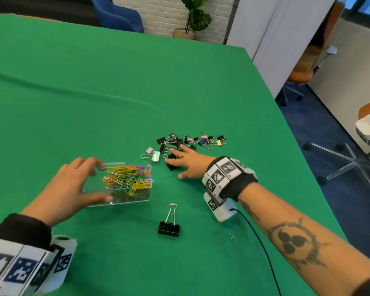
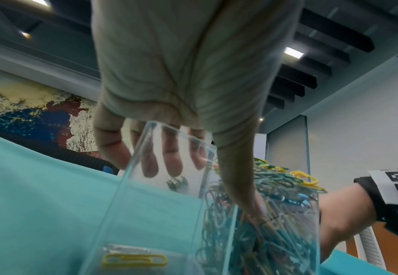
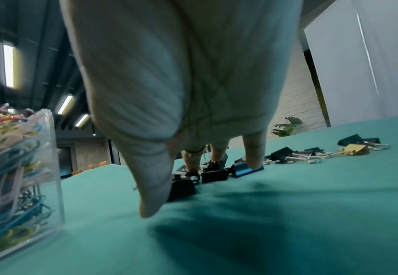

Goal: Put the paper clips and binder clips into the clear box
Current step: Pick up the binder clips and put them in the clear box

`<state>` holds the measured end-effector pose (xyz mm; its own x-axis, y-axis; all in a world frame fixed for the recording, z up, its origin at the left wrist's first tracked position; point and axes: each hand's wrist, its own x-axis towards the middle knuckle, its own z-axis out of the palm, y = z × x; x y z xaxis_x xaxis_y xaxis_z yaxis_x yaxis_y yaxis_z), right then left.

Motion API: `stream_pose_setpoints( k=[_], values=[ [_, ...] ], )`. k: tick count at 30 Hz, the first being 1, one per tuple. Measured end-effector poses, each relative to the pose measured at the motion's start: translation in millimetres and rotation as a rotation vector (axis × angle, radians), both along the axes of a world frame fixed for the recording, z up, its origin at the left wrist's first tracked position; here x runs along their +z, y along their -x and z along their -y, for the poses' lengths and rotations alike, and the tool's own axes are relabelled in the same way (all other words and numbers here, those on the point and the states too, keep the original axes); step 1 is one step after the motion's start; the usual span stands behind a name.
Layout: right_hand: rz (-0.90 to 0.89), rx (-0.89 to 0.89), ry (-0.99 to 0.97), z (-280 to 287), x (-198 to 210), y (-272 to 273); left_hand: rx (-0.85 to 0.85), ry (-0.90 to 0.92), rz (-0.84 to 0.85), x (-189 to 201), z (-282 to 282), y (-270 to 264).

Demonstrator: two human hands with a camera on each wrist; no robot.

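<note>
One clear box (image 1: 118,197) stood on the table; paper clips (image 1: 127,178) in it were heaped and tangled, too many to count; one loose paper clip (image 1: 233,239) lay on the cloth; one large black binder clip (image 1: 169,227) lay alone; small binder clips (image 1: 192,142) lay in one scattered group, well over a dozen, exact number unclear, mostly black, a few coloured; two hands were in view, left hand (image 1: 68,184) and right hand (image 1: 188,162); two wrist bands; one potted plant (image 1: 193,18).

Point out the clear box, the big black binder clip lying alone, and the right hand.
clear box (image 1: 98,190): head view, near wall.
big black binder clip (image 1: 169,229): head view, black body.
right hand (image 1: 191,164): head view, back of hand.
</note>
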<state>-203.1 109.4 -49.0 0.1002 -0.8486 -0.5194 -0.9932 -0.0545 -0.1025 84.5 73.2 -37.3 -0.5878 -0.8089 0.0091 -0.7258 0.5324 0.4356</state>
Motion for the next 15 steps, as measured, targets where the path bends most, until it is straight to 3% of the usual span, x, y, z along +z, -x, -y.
stream_pose_setpoints(
  k=[3,7,9,12,15],
  values=[
    [0.068,-0.004,-0.012,-16.3,14.4,15.5,0.007,0.024,-0.012,-1.3,-1.9,0.7],
    [0.284,-0.172,0.167,-61.4,36.7,39.5,-0.025,0.069,0.009,-4.8,-8.7,10.8],
    [0.256,-0.252,0.203,-89.9,40.4,43.4,-0.055,0.064,0.026,-4.1,-12.7,17.7],
    [0.11,-0.293,0.047,-135.4,29.3,35.1,-0.068,0.045,0.017,-3.1,-17.3,25.1],
    [0.108,-0.384,-0.088,-168.1,11.4,14.1,-0.085,0.034,0.023,-2.5,-23.0,28.6]
  ],
)
